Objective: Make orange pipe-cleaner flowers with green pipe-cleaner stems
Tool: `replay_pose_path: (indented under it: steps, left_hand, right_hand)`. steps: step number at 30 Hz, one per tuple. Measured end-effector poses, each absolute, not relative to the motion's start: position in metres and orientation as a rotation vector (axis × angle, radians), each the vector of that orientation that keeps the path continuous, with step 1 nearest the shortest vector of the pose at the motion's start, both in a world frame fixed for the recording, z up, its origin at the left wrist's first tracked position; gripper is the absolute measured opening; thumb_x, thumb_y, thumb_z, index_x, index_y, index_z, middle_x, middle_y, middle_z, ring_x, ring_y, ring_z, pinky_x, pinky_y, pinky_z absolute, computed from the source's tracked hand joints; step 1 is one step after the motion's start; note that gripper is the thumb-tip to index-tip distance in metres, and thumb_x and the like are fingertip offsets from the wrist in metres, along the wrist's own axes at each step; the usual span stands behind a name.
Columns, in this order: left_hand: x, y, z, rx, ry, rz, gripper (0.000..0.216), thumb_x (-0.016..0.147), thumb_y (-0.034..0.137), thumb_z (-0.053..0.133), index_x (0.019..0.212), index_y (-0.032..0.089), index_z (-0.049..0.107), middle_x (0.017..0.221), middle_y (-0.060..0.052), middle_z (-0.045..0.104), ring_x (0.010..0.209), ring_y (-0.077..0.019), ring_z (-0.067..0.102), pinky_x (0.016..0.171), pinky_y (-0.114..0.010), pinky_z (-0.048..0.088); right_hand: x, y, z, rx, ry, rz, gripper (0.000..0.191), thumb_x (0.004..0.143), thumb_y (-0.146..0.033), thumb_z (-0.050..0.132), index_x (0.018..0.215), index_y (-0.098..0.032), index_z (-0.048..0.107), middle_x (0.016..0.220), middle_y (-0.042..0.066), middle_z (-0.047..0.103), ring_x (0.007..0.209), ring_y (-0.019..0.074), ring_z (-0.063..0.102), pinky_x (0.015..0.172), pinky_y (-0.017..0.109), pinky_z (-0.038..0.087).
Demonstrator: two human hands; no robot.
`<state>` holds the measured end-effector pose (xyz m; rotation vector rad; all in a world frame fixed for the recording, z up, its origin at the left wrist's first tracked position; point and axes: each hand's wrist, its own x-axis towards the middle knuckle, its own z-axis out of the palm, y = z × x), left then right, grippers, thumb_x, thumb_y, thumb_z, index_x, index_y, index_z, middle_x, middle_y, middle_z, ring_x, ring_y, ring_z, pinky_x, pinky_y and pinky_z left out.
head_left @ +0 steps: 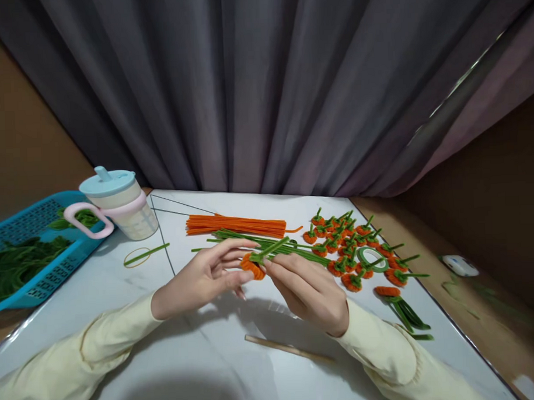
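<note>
Between my two hands is a small orange pipe-cleaner pumpkin (252,267) with a green pipe-cleaner stem (275,248) sticking up to the right. My left hand (204,278) curves round its left side, thumb on the orange part and the other fingers bent behind. My right hand (305,287) pinches the green part at the pumpkin's right edge; its fingertips partly hide it. Just behind lie loose green pipe cleaners (237,236) and a bundle of orange pipe cleaners (237,225). A thin wooden stick (290,349) rests on the table in front of my right hand.
Several finished pipe-cleaner pumpkins (351,282) cluster at the right around a roll of green tape (373,259). An orange piece with green strands (406,315) lies nearer. At left stand a lidded cup (134,219) and a blue basket (38,295) holding green pieces. A grey curtain (246,95) hangs behind.
</note>
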<state>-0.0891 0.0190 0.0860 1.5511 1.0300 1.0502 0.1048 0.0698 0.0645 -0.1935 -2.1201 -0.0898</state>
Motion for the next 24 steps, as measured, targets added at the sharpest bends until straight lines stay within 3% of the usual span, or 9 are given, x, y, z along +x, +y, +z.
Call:
replay_pose_path:
  steps: [5,9,14,19,24]
  left_hand:
    - [-0.092,0.015,0.08,2.123,1.226,1.202,0.021,0.083,0.023,0.061,0.103,0.015,0.061,0.092,-0.008,0.071,0.072,-0.016,0.068,0.061,-0.022,0.057]
    - [-0.096,0.012,0.069,2.694,1.236,1.244,0.025,0.087,0.017,0.053,0.112,0.015,0.056,0.098,-0.009,0.07,0.088,-0.0187,0.067,0.076,-0.025,0.056]
    - [-0.103,0.009,0.06,3.033,1.217,1.045,0.026,0.091,0.014,0.043,0.115,0.012,0.053,0.096,-0.013,0.07,0.087,-0.0207,0.068,0.068,-0.024,0.056]
    - [-0.105,0.005,0.06,3.112,1.286,0.739,0.034,0.093,0.01,0.029,0.115,0.012,0.054,0.101,-0.015,0.067,0.08,-0.0189,0.067,0.064,-0.024,0.054]
    - [-0.101,0.003,0.065,3.239,1.255,0.682,0.033,0.093,0.01,0.028,0.106,0.013,0.058,0.095,-0.012,0.069,0.071,-0.017,0.066,0.057,-0.022,0.05]
  right_hand:
    - [0.103,0.07,0.068,-0.202,-2.194,-0.156,0.012,0.084,-0.007,0.055,0.096,-0.007,0.058,0.083,0.012,0.067,0.073,0.0169,0.062,0.057,0.026,0.05]
    - [0.104,0.066,0.077,-0.193,-2.345,-0.383,0.015,0.088,-0.009,0.046,0.092,-0.005,0.059,0.079,0.012,0.066,0.069,0.0178,0.06,0.052,0.028,0.046]
    - [0.106,0.062,0.083,-0.102,-2.558,-0.542,0.029,0.09,-0.01,0.032,0.095,-0.002,0.06,0.08,0.014,0.063,0.071,0.0213,0.058,0.051,0.031,0.043]
    - [0.107,0.056,0.084,-0.181,-2.736,-0.56,0.03,0.094,-0.028,0.035,0.096,-0.007,0.057,0.084,0.012,0.06,0.071,0.0205,0.054,0.05,0.031,0.041]
    - [0.106,0.053,0.087,-0.247,-2.837,-0.496,0.024,0.093,-0.028,0.039,0.093,-0.01,0.054,0.078,0.008,0.056,0.067,0.0198,0.052,0.047,0.031,0.037]
